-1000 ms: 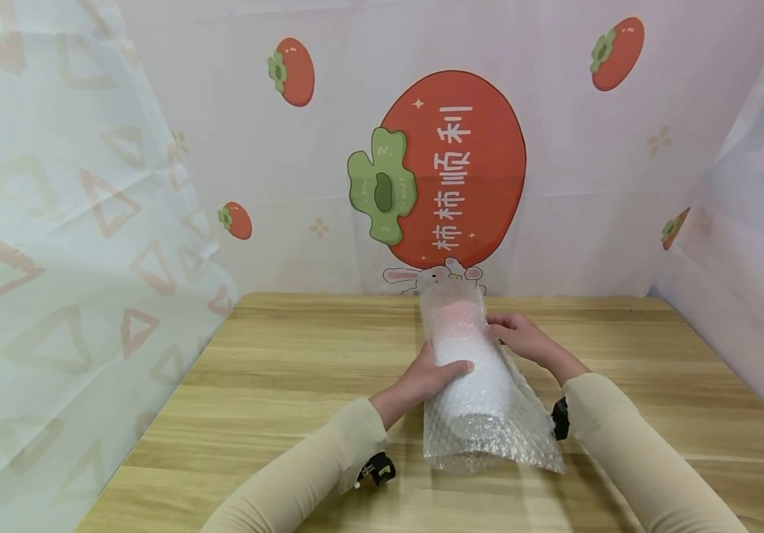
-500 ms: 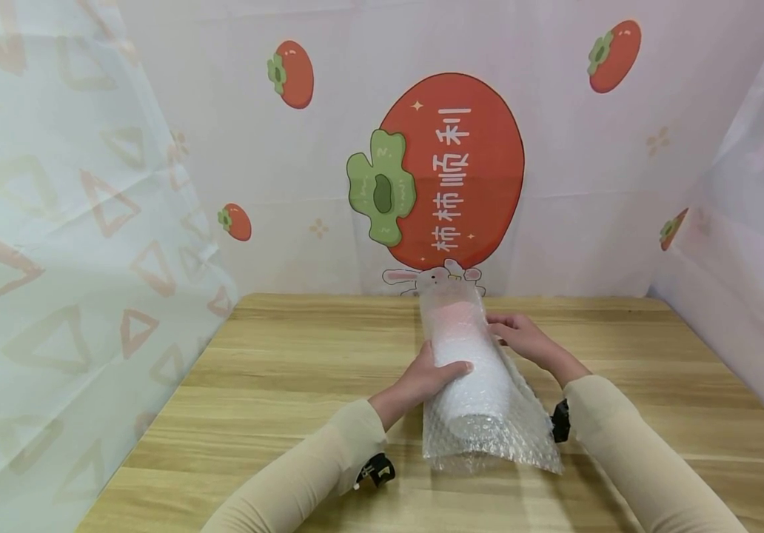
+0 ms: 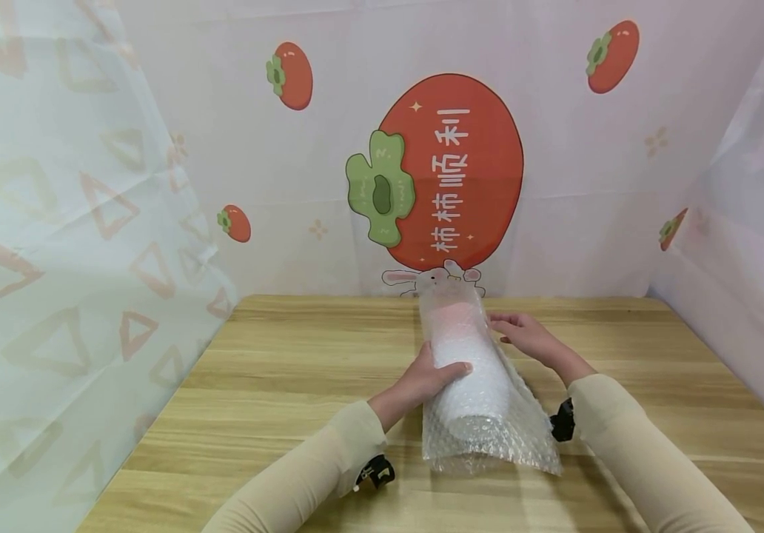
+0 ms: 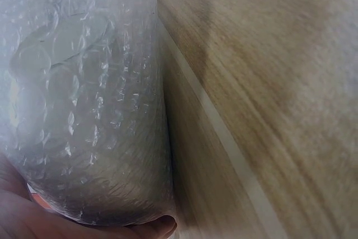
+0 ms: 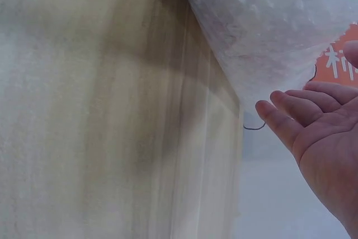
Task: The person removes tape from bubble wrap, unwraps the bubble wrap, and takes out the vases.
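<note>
A bundle of clear bubble wrap (image 3: 477,396) stands on the table, rolled around something white and roughly cylindrical. A pinkish patch shows through near its upper end; the kind of thing inside cannot be told. My left hand (image 3: 425,377) holds the bundle's left side, thumb across the front and fingers behind. In the left wrist view that hand (image 4: 33,216) curls along the wrap (image 4: 95,116). On the other side, my right hand (image 3: 528,339) is by the wrap's upper right edge. The right wrist view shows its fingers (image 5: 282,127) fairly straight, thumb apart, near the wrap (image 5: 274,20).
A loose flap of the wrap (image 3: 531,444) spreads out at the lower right. Underneath lies a wood-grain table (image 3: 275,414). Behind it hangs a cloth backdrop (image 3: 329,148) printed with persimmons, and a patterned side cloth (image 3: 89,296) borders the left.
My right hand has shifted slightly right, its thumb drawing back from the wrap's edge. The left hand and the bundle look almost unmoved.
</note>
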Tool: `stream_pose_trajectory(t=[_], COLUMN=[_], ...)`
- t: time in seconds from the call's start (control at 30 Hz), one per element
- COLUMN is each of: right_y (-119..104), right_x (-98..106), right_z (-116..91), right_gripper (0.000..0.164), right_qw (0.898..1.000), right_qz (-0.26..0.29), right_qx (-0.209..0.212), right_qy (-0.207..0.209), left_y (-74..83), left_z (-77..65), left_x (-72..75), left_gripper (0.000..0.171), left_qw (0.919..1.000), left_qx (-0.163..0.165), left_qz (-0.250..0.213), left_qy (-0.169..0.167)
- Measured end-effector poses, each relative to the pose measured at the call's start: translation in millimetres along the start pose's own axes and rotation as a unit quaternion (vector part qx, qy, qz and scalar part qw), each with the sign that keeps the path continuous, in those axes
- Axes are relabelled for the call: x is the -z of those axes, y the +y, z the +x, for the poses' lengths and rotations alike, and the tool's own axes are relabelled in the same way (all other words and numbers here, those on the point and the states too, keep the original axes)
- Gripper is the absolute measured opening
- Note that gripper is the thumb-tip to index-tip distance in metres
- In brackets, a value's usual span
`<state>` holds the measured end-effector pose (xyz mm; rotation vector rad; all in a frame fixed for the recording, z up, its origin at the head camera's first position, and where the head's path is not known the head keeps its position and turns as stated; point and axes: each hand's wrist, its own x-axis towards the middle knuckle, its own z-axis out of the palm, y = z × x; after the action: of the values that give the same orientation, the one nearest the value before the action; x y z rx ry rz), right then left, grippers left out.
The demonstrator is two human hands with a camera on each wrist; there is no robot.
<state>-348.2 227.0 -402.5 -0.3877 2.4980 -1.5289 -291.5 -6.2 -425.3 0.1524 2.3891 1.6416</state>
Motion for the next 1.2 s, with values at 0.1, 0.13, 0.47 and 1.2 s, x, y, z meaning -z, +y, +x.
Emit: stream_pose_trajectory(t=[0.1,0.13,0.47,1.2], right_y=[0,-1,-1,9], right_x=[3,4,11,2], right_z=[2,2,17,35], right_gripper=[0.053,0.054,0.057,0.066], right_qw=[1.000,1.000,1.000,0.999], right_qz=[0.000,0.001,-0.015,-0.043], right_qx=[-0.002,-0.004,-0.008,-0.020], right_qy=[-0.001,0.000,0.005,-0.003], left_y=[-0.3,-0.3,0.5,1.2], left_z=[-0.1,-0.3,-1.7,-2.3], left_x=[0.0,0.1,0.9,1.4], left_gripper=[0.100,0.100,0.102,0.107], left_qw=[1.0000,1.0000,1.0000,0.9999], left_qx=[0.002,0.002,0.007,0.011], left_qz=[0.001,0.001,0.001,0.003], left_qy=[0.001,0.001,-0.002,-0.008])
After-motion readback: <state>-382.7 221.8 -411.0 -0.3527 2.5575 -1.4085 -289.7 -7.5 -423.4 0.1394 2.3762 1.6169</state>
